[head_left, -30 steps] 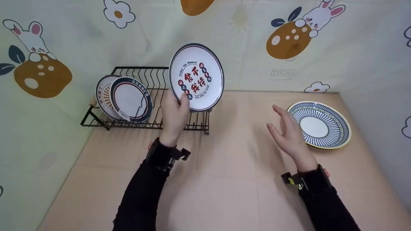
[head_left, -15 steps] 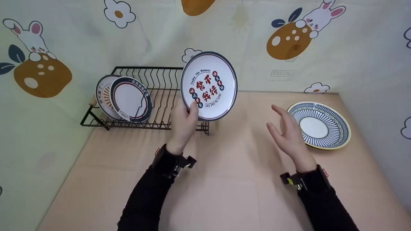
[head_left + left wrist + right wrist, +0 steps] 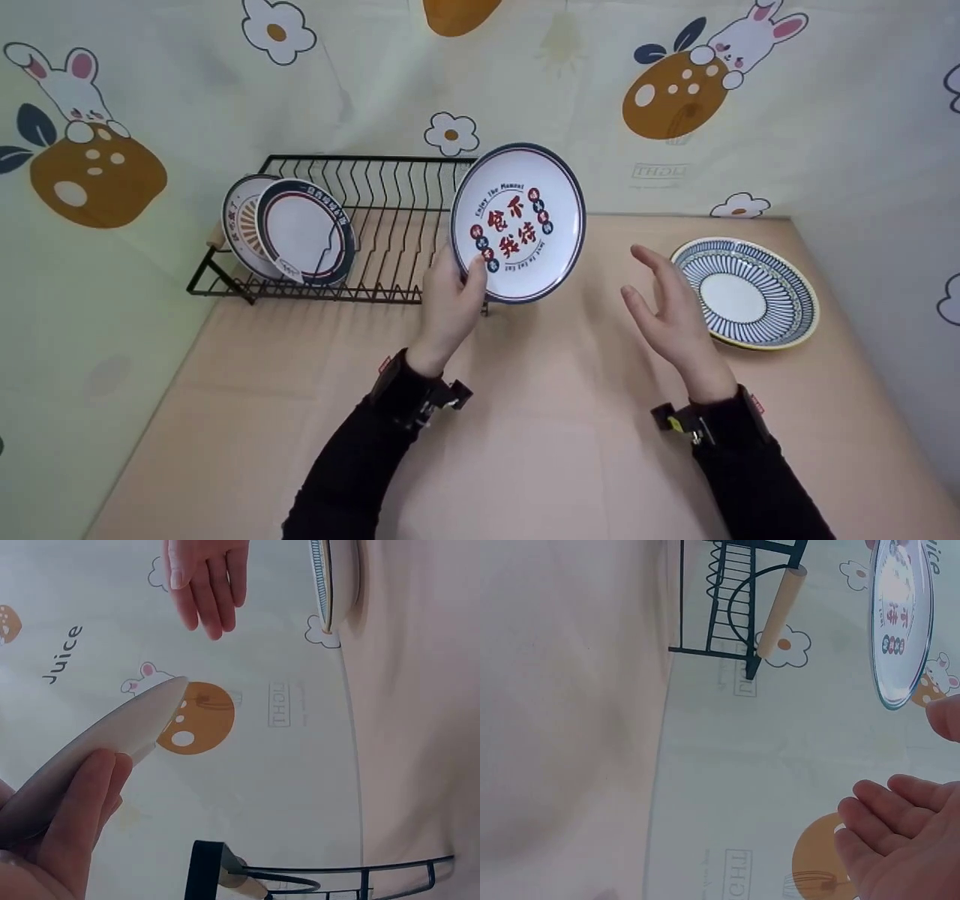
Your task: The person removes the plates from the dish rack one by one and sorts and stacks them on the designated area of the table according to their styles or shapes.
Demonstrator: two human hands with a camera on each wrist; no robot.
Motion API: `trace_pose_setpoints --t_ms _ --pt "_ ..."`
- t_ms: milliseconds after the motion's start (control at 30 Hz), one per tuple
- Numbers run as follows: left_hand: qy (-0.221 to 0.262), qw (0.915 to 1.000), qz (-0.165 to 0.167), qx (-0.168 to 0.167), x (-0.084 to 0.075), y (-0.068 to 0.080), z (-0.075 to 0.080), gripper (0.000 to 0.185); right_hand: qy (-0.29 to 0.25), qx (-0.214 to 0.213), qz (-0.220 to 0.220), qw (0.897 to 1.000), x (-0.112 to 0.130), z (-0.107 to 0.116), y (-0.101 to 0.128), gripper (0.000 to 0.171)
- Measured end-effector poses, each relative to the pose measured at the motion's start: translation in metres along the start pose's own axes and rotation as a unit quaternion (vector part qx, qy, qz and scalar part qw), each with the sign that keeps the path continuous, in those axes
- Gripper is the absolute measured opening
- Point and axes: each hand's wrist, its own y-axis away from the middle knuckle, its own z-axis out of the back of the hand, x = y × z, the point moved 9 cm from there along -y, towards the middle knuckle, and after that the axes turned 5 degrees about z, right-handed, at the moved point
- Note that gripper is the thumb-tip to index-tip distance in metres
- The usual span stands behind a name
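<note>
My left hand [image 3: 454,307] grips the lower left rim of a white plate [image 3: 517,217] with a dark blue edge and red lettering. The thumb lies on its face and the fingers are behind it, as the left wrist view shows from the plate's back [image 3: 97,735]. The plate is held up, tilted, in front of the right end of a black wire dish rack [image 3: 390,292]. My right hand [image 3: 675,322] hovers with relaxed, spread fingers and holds nothing. Just beside it, a blue-and-white striped plate [image 3: 731,296] with a yellow rim lies on the table.
Two plates stand leaning in the rack's left end: a dark-rimmed plate [image 3: 304,236] in front, and an orange-patterned plate [image 3: 244,225] partly hidden behind it. The rack has a wooden handle [image 3: 781,611]. A patterned cloth wall [image 3: 555,97] closes off the back of the table [image 3: 525,450].
My left hand has carried the red-lettered plate to the right and lower, away from the rack's middle. The right hand has barely shifted.
</note>
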Motion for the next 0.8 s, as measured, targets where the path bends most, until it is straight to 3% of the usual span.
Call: trace_pose_setpoints --t_ms 200,800 --pt "0.009 0.9997 0.016 0.015 0.004 0.005 -0.008 0.035 -0.005 -0.006 0.011 1.0 0.003 -0.001 -0.001 0.051" --pt "0.043 0.9963 0.039 0.063 0.015 0.015 -0.029 0.035 -0.037 0.016 -0.032 0.999 0.003 -0.011 0.0 0.058"
